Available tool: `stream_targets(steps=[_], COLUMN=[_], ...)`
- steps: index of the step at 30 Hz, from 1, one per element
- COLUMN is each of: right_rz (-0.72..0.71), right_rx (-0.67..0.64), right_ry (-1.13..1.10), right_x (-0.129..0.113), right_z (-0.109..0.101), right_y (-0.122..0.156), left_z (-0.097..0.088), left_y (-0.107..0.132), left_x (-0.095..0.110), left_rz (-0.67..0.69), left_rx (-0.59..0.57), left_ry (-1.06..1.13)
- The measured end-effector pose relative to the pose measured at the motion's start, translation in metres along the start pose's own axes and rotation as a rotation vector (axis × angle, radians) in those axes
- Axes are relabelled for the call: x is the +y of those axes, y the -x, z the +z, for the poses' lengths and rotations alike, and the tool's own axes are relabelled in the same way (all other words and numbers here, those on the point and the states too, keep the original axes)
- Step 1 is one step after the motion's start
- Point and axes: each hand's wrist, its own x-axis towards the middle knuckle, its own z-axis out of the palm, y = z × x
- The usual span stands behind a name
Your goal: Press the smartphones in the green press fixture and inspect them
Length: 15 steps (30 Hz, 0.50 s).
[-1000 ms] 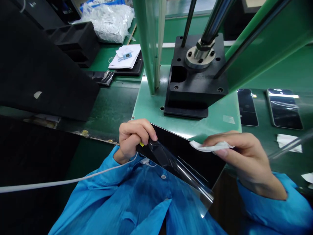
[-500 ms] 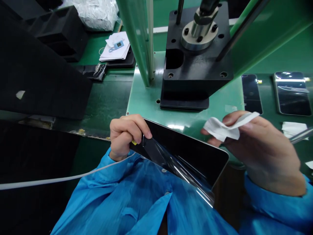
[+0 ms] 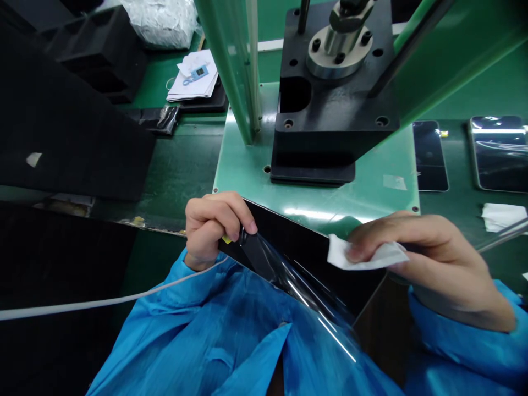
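My left hand (image 3: pixel 216 228) is closed on the left end of a black glass-faced tablet (image 3: pixel 303 242), its fingertips pinching the clear protective film (image 3: pixel 284 275) that is peeled partly back. The film curls over the lower edge toward my chest. My right hand (image 3: pixel 429 258) presses a folded white wipe (image 3: pixel 369 258) against the right end of the dark face, thumb on top. That end of the tablet is largely covered by the wipe and fingers. A yellow tab (image 3: pixel 226 240) shows by my left fingers.
A black press block (image 3: pixel 334 121) stands on a light green plate (image 3: pixel 243 159) just beyond the tablet. Two dark phone-like panels lie right, including a thicker one (image 3: pixel 499 154). White paper (image 3: pixel 503 217) lies nearby. A white cord (image 3: pixel 124 300) runs left from my wrist.
My right hand has moved left and down, bringing the wipe from above the tablet's right corner onto its face. My left hand keeps its grip on the tablet and film.
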Motion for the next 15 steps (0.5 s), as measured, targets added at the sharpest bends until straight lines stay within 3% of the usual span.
stream_targets(steps=[4, 10, 15], right_rz=[0.036, 0.030, 0.125], right_rx=[-0.024, -0.011, -0.015], right_ry=[-0.109, -0.022, -0.189], right_x=[0.0006, -0.0027, 0.0010], right_z=[0.0021, 0.0039, 0.0064], right_y=[-0.0020, -0.0041, -0.0062], left_z=[-0.0011, -0.0001, 0.0014], left_y=[-0.0004, -0.0010, -0.0020], left_x=[0.0003, 0.0011, 0.0017], left_rz=[-0.006, -0.022, -0.016], left_rx=[-0.016, -0.013, 0.005], left_ry=[-0.009, 0.011, -0.027])
